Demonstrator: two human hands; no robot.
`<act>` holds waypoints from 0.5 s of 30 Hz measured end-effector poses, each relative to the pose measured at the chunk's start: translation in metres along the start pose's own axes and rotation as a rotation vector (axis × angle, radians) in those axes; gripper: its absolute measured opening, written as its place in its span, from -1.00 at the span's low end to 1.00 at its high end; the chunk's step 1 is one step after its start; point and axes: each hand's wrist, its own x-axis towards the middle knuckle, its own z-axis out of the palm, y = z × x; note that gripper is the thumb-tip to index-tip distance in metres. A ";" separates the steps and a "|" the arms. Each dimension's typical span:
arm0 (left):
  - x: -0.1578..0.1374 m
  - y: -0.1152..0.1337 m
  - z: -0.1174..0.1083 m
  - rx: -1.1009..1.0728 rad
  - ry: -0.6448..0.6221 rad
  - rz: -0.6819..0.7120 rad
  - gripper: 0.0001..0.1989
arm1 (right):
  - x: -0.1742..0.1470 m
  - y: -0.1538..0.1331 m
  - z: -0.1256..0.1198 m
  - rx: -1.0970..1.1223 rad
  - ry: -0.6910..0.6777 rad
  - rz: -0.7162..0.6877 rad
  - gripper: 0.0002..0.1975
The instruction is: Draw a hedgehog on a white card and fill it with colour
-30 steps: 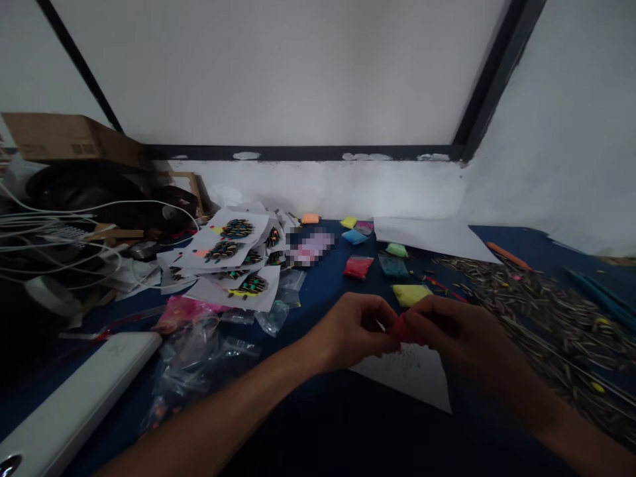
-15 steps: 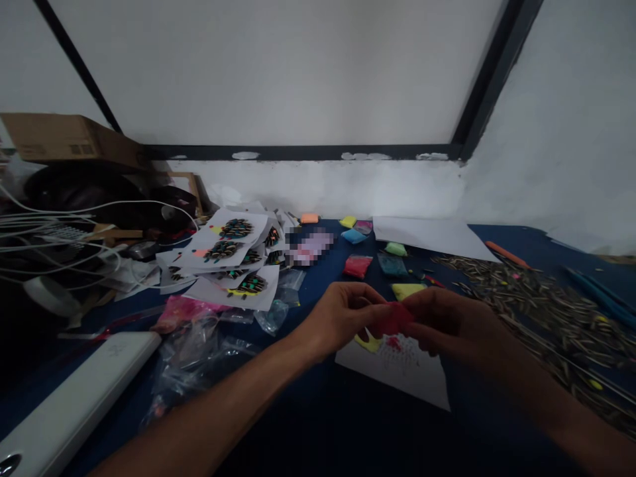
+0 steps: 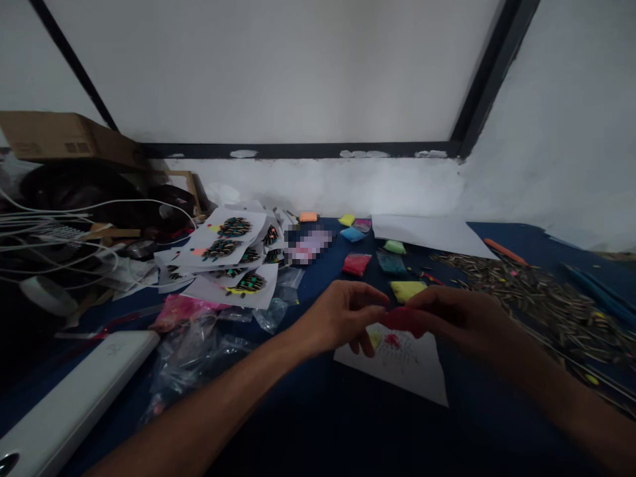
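Note:
A lump of red modelling clay (image 3: 406,320) is held up in front of me, above a white sheet of paper (image 3: 417,381). My right hand (image 3: 450,315) pinches it from the right between thumb and fingers. From the other side, the bent thumb and index finger of my left hand (image 3: 345,315) close at its left end; their exact hold is blurred. Yellow clay (image 3: 373,339) lies on the sheet, partly behind my left fingers. Beside it a small red clay piece (image 3: 392,340) sits on a patch of dark printed marks. Just beyond my hands is a yellow packet (image 3: 406,291).
Small coloured packets, including a red packet (image 3: 356,264), lie ahead on the blue tabletop (image 3: 318,424). Striped seeds (image 3: 536,291) spread out at right. At left are finished paper pictures (image 3: 233,248), plastic bags (image 3: 193,358), a white device (image 3: 84,404), cables and a cardboard box (image 3: 69,136).
The red clay has shifted slightly right with my right hand and looks longer and flatter. Less of it lies within my left fingers, whose lower fingers now hang over the yellow clay.

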 end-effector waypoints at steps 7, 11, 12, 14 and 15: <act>0.000 -0.004 -0.010 0.519 0.148 0.133 -0.80 | 0.002 0.017 0.001 0.007 -0.215 0.083 -0.76; -0.001 -0.011 -0.010 0.607 -0.003 0.106 -0.72 | 0.003 0.020 0.011 -0.044 -0.215 0.091 -0.78; -0.001 -0.011 -0.010 0.611 -0.024 0.099 -0.71 | 0.003 0.019 0.013 -0.056 -0.200 0.088 -0.78; -0.001 -0.012 -0.010 0.623 -0.049 0.092 -0.68 | 0.003 0.016 0.016 -0.086 -0.165 0.081 -0.79; -0.001 -0.011 -0.010 0.633 -0.054 0.088 -0.68 | 0.003 0.015 0.018 -0.107 -0.151 0.074 -0.80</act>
